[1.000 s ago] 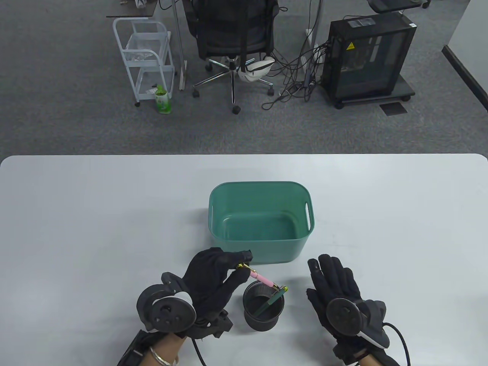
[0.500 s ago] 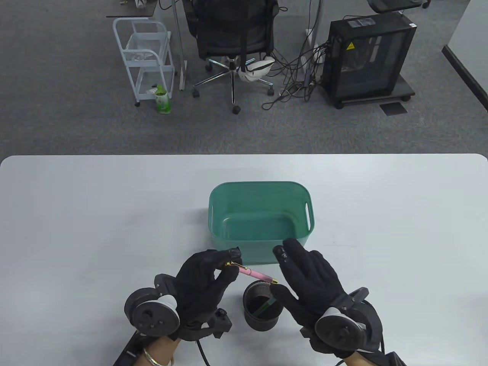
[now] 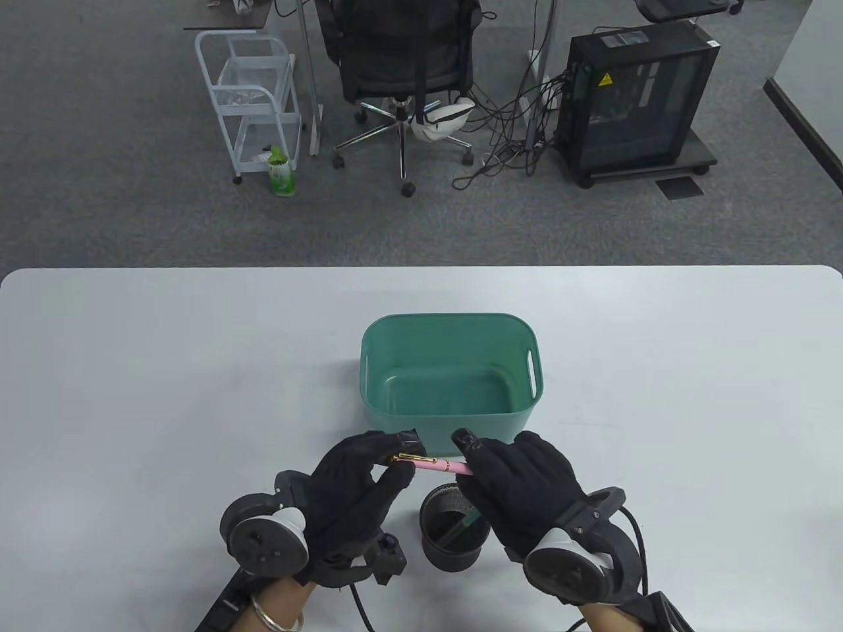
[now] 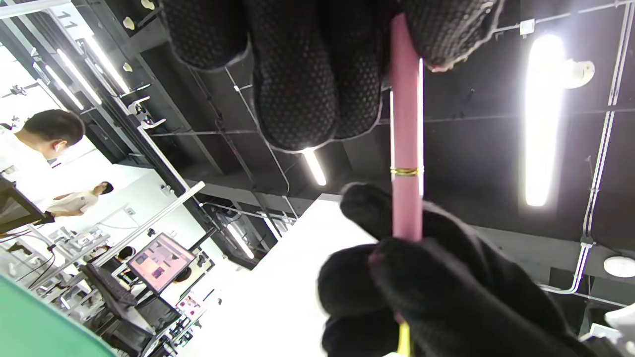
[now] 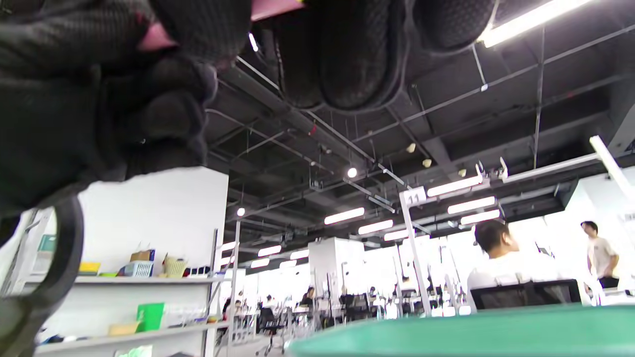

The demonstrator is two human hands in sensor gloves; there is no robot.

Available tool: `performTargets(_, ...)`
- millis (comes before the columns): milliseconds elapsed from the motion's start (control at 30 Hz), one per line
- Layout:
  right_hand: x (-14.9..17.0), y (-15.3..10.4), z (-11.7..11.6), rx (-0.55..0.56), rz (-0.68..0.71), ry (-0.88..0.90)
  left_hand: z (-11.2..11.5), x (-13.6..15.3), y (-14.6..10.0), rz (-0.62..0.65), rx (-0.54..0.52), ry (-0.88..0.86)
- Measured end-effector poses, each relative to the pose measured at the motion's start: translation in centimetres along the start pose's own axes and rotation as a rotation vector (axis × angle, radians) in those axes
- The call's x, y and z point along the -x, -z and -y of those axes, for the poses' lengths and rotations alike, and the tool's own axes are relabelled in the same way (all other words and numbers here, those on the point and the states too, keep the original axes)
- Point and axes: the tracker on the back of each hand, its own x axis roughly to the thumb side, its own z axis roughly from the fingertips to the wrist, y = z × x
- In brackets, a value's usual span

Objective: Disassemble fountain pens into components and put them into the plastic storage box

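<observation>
Hands [image 3: 359, 480] [image 3: 520, 490] each pinch one end of pink pen [image 3: 431, 465].

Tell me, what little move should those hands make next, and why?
Probably pull or twist the pink pen apart. The left hand pinches its clip end and the right hand grips the other end, the pen is still whole, and the green box holds no parts.

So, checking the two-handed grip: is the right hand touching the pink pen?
Touching. The left wrist view shows the right hand wrapped around the pink pen.
</observation>
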Motion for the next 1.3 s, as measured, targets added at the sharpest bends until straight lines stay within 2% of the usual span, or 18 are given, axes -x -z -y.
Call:
performTargets(200, 0.1, -0.3, 1.3, 0.064, 0.022, 0.003, -0.2, 0.4, 0.4, -0.025, 0.101, -0.005)
performTargets(367, 0.3, -0.4, 1.5, 0.051, 0.024, -0.010, -0.2, 0.8, 0.7, -0.032, 0.204, -0.003)
performTargets(767, 0.6, -0.3, 1.2, 0.013, 0.031, -0.018, -0.4, 1.1, 0.9, -0.017, 0.332, 0.121)
performTargets(967, 0.6, -0.3, 1.1, 0.003, 0.037, -0.029, -0.7, 1.0, 0.8, -0.029, 0.352, 0.202)
performTargets(1100, 0.5, -0.4, 1.1, 0.000, 0.040, -0.044, -0.6, 0.6, 0.5, -0.006, 0.271, 0.276)
performTargets(1300, 0.4, -0.4, 0.5, -0.023, 0.054, -0.038, 0.2, -0.3, 0.3, 0.053, 0.296, 0.389)
